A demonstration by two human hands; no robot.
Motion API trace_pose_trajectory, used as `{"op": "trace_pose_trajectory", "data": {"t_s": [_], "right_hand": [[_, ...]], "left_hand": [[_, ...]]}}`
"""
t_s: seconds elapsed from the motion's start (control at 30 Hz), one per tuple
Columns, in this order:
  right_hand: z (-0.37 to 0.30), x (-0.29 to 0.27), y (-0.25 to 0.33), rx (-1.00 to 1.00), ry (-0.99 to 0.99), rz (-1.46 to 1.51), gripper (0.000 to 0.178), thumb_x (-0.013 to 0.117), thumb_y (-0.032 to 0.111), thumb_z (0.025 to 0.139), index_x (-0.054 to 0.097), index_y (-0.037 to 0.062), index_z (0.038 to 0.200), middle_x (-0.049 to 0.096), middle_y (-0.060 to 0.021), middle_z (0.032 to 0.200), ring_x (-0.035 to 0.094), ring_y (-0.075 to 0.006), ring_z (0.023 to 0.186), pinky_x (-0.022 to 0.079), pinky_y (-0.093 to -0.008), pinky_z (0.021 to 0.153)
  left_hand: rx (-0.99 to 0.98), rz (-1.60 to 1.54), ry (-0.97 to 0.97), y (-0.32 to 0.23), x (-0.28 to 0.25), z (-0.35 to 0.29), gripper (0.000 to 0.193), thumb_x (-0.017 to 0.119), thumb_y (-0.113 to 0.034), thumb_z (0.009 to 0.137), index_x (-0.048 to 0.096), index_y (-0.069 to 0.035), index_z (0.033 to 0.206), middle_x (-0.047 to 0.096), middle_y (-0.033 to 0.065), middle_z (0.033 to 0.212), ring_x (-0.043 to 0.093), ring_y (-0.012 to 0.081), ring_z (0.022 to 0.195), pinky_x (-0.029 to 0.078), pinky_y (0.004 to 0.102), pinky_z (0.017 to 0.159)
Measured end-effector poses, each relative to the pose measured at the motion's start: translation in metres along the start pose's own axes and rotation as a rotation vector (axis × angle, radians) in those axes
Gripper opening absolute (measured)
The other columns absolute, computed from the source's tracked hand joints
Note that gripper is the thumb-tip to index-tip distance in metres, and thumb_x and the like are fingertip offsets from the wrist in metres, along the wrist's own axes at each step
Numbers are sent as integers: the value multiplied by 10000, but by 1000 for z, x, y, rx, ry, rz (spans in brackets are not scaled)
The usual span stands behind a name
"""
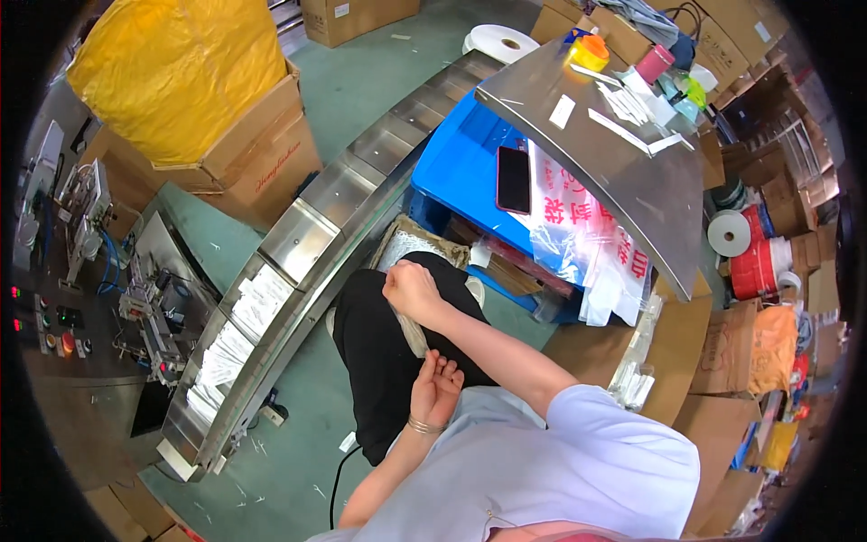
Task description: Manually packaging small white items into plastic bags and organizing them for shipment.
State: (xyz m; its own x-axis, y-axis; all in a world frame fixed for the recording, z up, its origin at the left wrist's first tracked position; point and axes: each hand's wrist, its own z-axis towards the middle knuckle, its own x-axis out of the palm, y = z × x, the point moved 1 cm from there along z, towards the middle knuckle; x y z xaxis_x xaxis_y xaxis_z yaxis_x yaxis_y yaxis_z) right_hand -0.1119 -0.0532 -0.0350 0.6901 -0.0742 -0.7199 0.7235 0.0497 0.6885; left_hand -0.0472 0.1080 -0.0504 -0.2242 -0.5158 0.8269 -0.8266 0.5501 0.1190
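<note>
Over my lap a thin, pale, half-clear strip [413, 336] is stretched between my two hands; it looks like film or a bag, but its kind does not show clearly. My right hand [412, 289] is closed in a fist around its far end, above my knees. Nearer my body, my left hand [435, 387] has thumb and fingertips pinched at the near end, with a bracelet on that wrist. Black trousers [375, 361] lie beneath both hands. What sits inside the right fist is hidden.
A metal conveyor [312, 239] curves along my left, with white packets [226, 348] in its near sections. Ahead stand a blue bin [465, 154] bearing a phone [514, 179] and printed plastic bags [578, 212], and a steel tabletop [596, 135]. Cartons [713, 420] crowd the right.
</note>
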Motion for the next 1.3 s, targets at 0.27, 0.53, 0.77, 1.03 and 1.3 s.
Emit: {"op": "trace_pose_trajectory", "data": {"t_s": [0.27,0.53,0.77,1.03,1.3], "right_hand": [[-18,-39,-11,232,-72,775,71,581,-46,746,614,11,772,584,-61,744,615,-199,686,497,-319,655],[-111,-64,-59,0,-73,818,757,567,26,806,137,63,1427,344,-119,1380,352,-207,1292,351,-338,991],[-103,-91,-4,562,-75,1472,758,692,220,766,286,61,1387,339,-161,1394,372,-282,1268,296,-386,1038],[-109,-81,-34,108,-478,659,664,702,58,726,392,9,1311,535,-134,1193,525,-212,1092,427,-332,907],[-118,-125,-86,261,-38,698,778,810,92,588,435,11,1265,548,-103,1164,499,-195,1113,403,-318,941]], "left_hand": [[-82,-28,1,5,-9,-8,146,520,-235,924,599,-113,907,588,-7,796,536,141,760,443,295,699],[-52,47,-61,26,66,3,147,514,-241,933,586,-121,979,597,-20,799,542,77,706,442,226,632],[-122,107,46,46,104,5,232,543,-304,914,563,-115,1047,571,-14,729,521,109,635,448,224,607],[-350,440,212,78,131,-8,246,552,-313,907,594,-88,994,587,20,747,571,107,656,454,234,598],[1616,1467,45,-8,119,91,241,592,-236,873,605,2,838,618,78,729,560,118,652,444,258,598]]}}
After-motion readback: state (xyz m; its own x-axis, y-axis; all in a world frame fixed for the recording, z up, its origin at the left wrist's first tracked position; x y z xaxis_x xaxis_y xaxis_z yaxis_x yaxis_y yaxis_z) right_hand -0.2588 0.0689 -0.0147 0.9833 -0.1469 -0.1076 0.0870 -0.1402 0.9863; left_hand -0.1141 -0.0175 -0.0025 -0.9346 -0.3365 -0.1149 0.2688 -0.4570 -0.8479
